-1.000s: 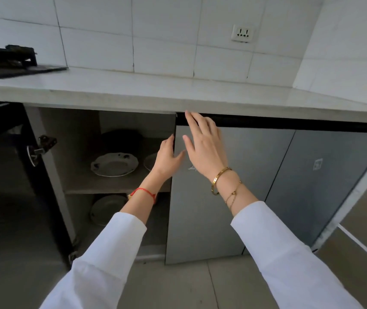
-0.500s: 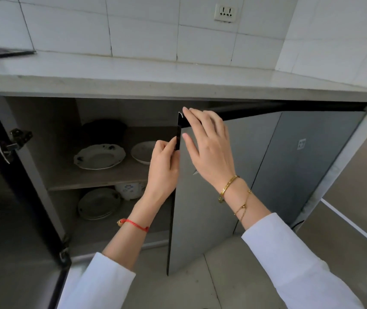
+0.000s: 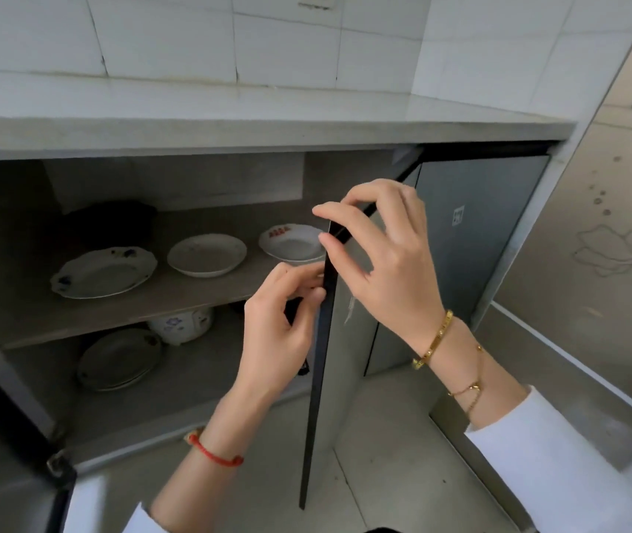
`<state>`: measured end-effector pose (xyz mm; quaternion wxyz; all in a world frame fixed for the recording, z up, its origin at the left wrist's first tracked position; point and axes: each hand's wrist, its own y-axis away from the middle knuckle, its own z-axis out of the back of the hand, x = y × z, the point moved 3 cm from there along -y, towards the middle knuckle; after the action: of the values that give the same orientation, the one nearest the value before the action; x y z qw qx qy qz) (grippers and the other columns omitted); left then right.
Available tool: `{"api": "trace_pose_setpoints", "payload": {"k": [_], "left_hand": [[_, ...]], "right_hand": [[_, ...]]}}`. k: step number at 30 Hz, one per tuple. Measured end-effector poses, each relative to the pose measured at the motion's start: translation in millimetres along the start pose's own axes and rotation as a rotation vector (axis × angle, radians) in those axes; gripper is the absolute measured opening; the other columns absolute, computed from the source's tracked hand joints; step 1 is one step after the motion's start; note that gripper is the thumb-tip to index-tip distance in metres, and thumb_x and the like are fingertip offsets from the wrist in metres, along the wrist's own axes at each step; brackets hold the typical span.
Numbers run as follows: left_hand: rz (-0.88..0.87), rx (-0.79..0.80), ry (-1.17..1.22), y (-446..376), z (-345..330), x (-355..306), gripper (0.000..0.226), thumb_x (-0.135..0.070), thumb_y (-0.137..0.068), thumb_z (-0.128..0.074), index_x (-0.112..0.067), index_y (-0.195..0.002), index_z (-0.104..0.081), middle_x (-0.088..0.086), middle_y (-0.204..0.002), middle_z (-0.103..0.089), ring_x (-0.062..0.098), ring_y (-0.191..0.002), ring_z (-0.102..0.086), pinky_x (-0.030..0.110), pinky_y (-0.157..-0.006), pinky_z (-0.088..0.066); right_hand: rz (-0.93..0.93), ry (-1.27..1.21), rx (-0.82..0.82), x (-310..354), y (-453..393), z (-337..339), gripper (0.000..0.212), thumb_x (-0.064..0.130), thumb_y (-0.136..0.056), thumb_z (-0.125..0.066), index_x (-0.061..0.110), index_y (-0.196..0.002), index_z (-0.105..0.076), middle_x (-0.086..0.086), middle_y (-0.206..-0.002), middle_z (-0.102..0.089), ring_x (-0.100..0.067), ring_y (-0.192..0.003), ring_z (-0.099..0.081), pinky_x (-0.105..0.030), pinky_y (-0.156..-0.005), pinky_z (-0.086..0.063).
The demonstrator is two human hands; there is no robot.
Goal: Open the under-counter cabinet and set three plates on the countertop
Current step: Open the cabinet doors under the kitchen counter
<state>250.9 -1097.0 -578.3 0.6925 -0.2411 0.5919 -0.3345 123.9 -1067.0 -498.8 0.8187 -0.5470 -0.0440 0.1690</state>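
Observation:
The grey cabinet door (image 3: 339, 363) stands swung out edge-on in the middle of the view. My left hand (image 3: 280, 332) grips its free edge from the inside. My right hand (image 3: 380, 255) pinches its top corner from the outside. Inside, the upper shelf (image 3: 122, 313) carries three white plates: a scalloped one (image 3: 103, 272) at left, a plain one (image 3: 207, 255) in the middle, and one with red print (image 3: 291, 242) partly behind the door edge. The pale countertop (image 3: 230, 109) runs above the cabinet.
On the cabinet floor lie a stack of plates (image 3: 118, 357) and a white flowered pot (image 3: 180, 325). A dark object (image 3: 110, 221) sits at the shelf's back. The left door (image 3: 10, 428) hangs open. Another closed door (image 3: 476, 240) and a patterned panel (image 3: 606, 248) are at right.
The middle door has swung further open under both hands. More of the shelf and a third plate have come into view. My view has shifted right and closer.

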Motion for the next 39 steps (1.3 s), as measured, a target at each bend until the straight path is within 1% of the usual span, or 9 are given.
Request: {"api": "trace_pose_setpoints", "payload": {"k": [4, 9, 13, 18, 20, 23, 27, 32, 39], "left_hand": [[-0.048, 0.050, 0.114, 8.6, -24.9, -7.5, 0.027, -0.009, -0.093, -0.057, -0.015, -0.118, -0.063, -0.009, -0.095, -0.059, 0.013, -0.096, -0.063, 0.024, -0.085, -0.050], [-0.090, 0.120, 0.223, 14.3, -57.9, -19.1, 0.028, -0.008, -0.091, -0.062, -0.010, -0.118, -0.064, 0.003, -0.100, -0.061, 0.020, -0.098, -0.061, 0.037, -0.084, -0.052], [-0.146, 0.167, 0.216, 17.6, -89.7, -33.2, 0.028, -0.011, -0.089, -0.067, -0.009, -0.117, -0.065, 0.000, -0.108, -0.062, 0.019, -0.105, -0.060, 0.028, -0.091, -0.047], [-0.147, 0.204, 0.285, 22.7, -132.6, -52.0, 0.029, -0.013, -0.089, -0.068, -0.011, -0.118, -0.063, -0.002, -0.110, -0.060, 0.019, -0.109, -0.059, 0.029, -0.093, -0.048], [-0.149, 0.222, 0.300, 22.9, -149.7, -56.7, 0.031, -0.015, -0.089, -0.068, -0.012, -0.118, -0.063, -0.003, -0.111, -0.059, 0.020, -0.109, -0.059, 0.032, -0.093, -0.048], [-0.190, 0.247, 0.268, 22.9, -175.7, -60.7, 0.033, -0.022, -0.089, -0.067, -0.015, -0.121, -0.061, -0.005, -0.114, -0.059, 0.018, -0.113, -0.056, 0.036, -0.094, -0.047], [-0.264, 0.243, 0.157, 19.7, -209.0, -64.4, 0.037, -0.031, -0.091, -0.064, -0.019, -0.125, -0.057, -0.010, -0.123, -0.054, 0.011, -0.127, -0.043, 0.029, -0.107, -0.037], [-0.334, 0.301, 0.082, 16.8, -251.4, -71.2, 0.049, -0.034, -0.092, -0.062, -0.017, -0.136, -0.051, -0.007, -0.138, -0.050, 0.018, -0.138, -0.033, 0.037, -0.114, -0.031], [-0.362, 0.403, 0.013, 3.9, -297.4, -76.2, 0.054, -0.033, -0.093, -0.057, -0.016, -0.142, -0.045, -0.003, -0.145, -0.045, 0.022, -0.140, -0.030, 0.041, -0.115, -0.030]], "right_hand": [[0.005, -0.008, -0.041, -15.3, 16.3, 26.6, 0.021, 0.023, -0.091, -0.063, 0.013, -0.108, -0.072, -0.011, -0.100, -0.065, -0.026, -0.100, -0.056, -0.038, -0.090, -0.045], [0.012, 0.047, -0.096, -35.6, 36.5, 59.7, 0.025, 0.021, -0.089, -0.066, 0.012, -0.112, -0.072, -0.008, -0.103, -0.068, -0.028, -0.100, -0.057, -0.042, -0.086, -0.047], [-0.012, 0.126, -0.139, -54.4, 56.2, 88.8, 0.027, 0.021, -0.088, -0.069, 0.013, -0.114, -0.070, -0.001, -0.107, -0.070, -0.026, -0.100, -0.058, -0.043, -0.084, -0.049], [-0.050, 0.228, -0.131, -79.3, 76.4, 122.6, 0.030, 0.020, -0.087, -0.070, 0.014, -0.117, -0.068, 0.004, -0.115, -0.069, -0.024, -0.102, -0.059, -0.040, -0.087, -0.049], [-0.067, 0.267, -0.126, -89.6, 82.8, 134.3, 0.029, 0.019, -0.088, -0.070, 0.014, -0.117, -0.068, 0.005, -0.117, -0.069, -0.022, -0.105, -0.058, -0.040, -0.087, -0.049], [-0.102, 0.315, -0.117, -106.0, 92.2, 148.7, 0.029, 0.019, -0.089, -0.068, 0.013, -0.117, -0.068, 0.006, -0.118, -0.069, -0.022, -0.107, -0.057, -0.042, -0.087, -0.050], [-0.147, 0.378, -0.105, -129.1, 102.9, 162.7, 0.026, 0.018, -0.092, -0.064, 0.011, -0.117, -0.068, 0.003, -0.118, -0.069, -0.021, -0.116, -0.054, -0.045, -0.091, -0.049], [-0.209, 0.478, -0.082, -161.9, 114.2, 177.3, 0.025, 0.018, -0.096, -0.058, 0.012, -0.119, -0.065, 0.003, -0.121, -0.068, -0.023, -0.128, -0.047, -0.046, -0.099, -0.046], [-0.279, 0.542, -0.077, -208.3, 122.0, 189.1, 0.023, 0.015, -0.097, -0.054, 0.013, -0.117, -0.066, 0.004, -0.116, -0.069, -0.020, -0.123, -0.048, -0.041, -0.099, -0.046]]}}
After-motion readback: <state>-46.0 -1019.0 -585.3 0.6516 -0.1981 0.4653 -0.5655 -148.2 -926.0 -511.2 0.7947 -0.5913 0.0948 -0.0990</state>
